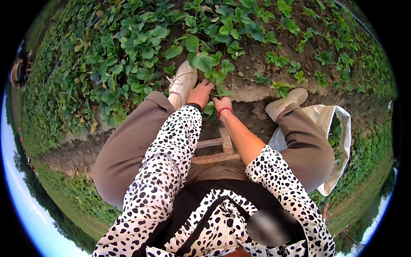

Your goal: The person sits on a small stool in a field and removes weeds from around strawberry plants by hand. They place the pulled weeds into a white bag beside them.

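Strawberry plants with broad green leaves spread in front of me. My left hand reaches down beside my left shoe, its fingers at the base of a leafy plant. Close to its right, nearly touching it, my right hand wears a red bead bracelet and has its fingertips at the stems of a small leafy shoot. Leaves and the angle hide the fingertips, so I cannot tell whether either hand grips a stem. More leaves show below and between the hands.
A white woven sack with green leaves inside stands beside my right leg. A low wooden stool is under me. My light shoes rest on brown soil at the bed's edge. A person in striped clothing is at the far left.
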Demonstrator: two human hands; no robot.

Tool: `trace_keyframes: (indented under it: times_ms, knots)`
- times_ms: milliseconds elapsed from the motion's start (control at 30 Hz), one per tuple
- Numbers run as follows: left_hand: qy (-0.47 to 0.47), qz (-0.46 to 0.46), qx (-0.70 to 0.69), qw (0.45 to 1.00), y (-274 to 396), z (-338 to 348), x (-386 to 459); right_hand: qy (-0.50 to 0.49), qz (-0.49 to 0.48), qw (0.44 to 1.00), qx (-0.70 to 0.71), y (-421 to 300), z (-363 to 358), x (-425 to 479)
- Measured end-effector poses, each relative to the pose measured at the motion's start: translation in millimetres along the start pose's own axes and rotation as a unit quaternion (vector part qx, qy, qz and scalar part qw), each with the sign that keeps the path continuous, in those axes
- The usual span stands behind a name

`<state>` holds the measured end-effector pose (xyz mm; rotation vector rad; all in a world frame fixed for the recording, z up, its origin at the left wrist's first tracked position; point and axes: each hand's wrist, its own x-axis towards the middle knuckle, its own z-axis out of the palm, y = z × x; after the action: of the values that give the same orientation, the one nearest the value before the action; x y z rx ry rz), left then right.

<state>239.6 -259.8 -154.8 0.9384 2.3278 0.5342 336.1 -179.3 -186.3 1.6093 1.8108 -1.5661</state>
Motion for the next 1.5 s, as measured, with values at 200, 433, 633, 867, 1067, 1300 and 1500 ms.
trace_keyframes:
  times_ms: [200, 433, 633, 867, 1067, 1300, 1500]
  knots:
    - [-0.005, -0.033, -0.019, 0.999, -1.3, -0.7, -2.3, -0.079, 0.033, 0.982, -0.166, -19.1, 11.1, 13.1]
    - [-0.02, -0.041, -0.044, 0.998, 2.9, -3.5, 7.9, -0.107, -0.071, 0.979, -0.158, 23.4, 32.3, 46.4]
    - [0.002, -0.045, -0.059, 0.997, -9.3, 1.4, 0.7, -0.067, 0.123, 0.99, 0.023, -28.3, -0.4, -8.9]
    - [0.001, 0.007, -0.001, 1.0, 4.3, -5.8, 12.2, -0.005, 0.187, 0.972, 0.145, 14.2, -0.6, -22.4]
    - [-0.015, 0.052, 0.056, 0.997, 17.7, -11.5, 24.1, -0.089, 0.251, 0.879, 0.395, 6.0, 22.7, 13.8]
    - [-0.053, 0.023, 0.109, 0.992, 8.5, -7.4, 13.9, 0.017, 0.023, 0.997, 0.069, -0.5, 9.0, -0.3]
    - [-0.07, 0.01, 0.119, 0.99, 10.0, -1.9, 3.4, -0.067, -0.081, 0.95, -0.294, -31.5, -72.3, 43.7]
